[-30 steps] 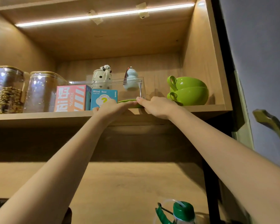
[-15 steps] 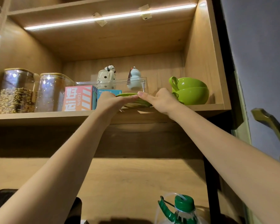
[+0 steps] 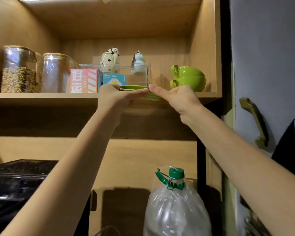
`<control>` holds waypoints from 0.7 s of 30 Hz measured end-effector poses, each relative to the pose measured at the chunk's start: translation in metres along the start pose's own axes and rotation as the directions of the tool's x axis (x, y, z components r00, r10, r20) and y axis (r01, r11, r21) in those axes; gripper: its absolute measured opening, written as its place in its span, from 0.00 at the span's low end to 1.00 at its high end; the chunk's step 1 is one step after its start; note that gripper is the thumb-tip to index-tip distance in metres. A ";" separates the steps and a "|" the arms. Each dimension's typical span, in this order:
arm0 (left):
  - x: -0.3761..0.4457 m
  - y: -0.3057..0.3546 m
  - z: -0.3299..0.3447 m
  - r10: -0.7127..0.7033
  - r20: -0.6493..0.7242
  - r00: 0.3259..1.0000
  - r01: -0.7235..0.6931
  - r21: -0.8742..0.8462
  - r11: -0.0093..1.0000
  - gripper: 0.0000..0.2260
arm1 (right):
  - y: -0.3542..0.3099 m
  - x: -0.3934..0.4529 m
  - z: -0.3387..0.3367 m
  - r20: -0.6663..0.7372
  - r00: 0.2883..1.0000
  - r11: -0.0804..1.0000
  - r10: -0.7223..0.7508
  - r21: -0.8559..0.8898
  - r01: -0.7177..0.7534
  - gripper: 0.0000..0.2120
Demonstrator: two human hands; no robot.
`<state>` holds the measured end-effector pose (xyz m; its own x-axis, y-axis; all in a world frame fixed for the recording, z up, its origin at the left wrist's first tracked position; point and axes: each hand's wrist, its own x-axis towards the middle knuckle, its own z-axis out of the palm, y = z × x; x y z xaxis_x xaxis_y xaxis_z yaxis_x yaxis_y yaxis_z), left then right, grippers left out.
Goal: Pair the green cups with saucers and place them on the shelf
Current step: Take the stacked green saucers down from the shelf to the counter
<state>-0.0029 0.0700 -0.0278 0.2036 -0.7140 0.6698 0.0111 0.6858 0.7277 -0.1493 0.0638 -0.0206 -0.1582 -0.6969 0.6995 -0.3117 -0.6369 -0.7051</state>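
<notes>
You held a stack of green saucers [image 3: 134, 87] at the shelf [image 3: 41, 96] edge, left hand [image 3: 116, 97] and right hand [image 3: 175, 99] both pinching its rim, while two nested green cups [image 3: 189, 78] waited rightward; next, likely separate one saucer.

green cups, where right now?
Head view: green cups, stacked, on the shelf at its right end, right of the clear bin, just beyond the right hand.
</notes>
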 end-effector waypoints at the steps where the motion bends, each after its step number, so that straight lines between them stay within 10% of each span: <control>1: -0.010 -0.004 -0.002 -0.010 0.005 1.000 0.010 -0.004 1.000 0.24 | 0.004 -0.009 -0.002 0.029 0.999 0.997 0.043 0.070 -0.045 0.27; 7: -0.084 -0.036 -0.013 -0.016 -0.027 1.000 0.017 0.050 0.999 0.46 | 0.041 -0.070 -0.015 0.104 0.963 0.901 0.247 0.342 -0.268 0.25; 9: -0.109 -0.053 -0.018 -0.007 0.002 1.000 0.007 0.059 0.998 0.34 | 0.057 -0.094 -0.018 0.103 0.952 0.869 0.288 0.389 -0.305 0.06; 11: -0.137 -0.071 -0.022 -0.012 0.012 1.000 0.011 0.073 0.997 0.22 | 0.074 -0.120 -0.020 0.116 0.939 0.854 0.324 0.391 -0.343 0.09; 21: -0.274 -0.174 -0.055 -0.235 -0.015 0.972 0.234 0.177 0.956 0.47 | 0.165 -0.254 -0.014 0.166 0.808 0.670 0.565 0.479 -0.567 0.12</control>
<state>-0.0066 0.1539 -0.3463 0.2096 -0.8532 0.4776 -0.1147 0.4637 0.8786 -0.1736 0.1406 -0.3126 -0.1486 -0.9778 0.1477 0.3292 -0.1897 -0.9250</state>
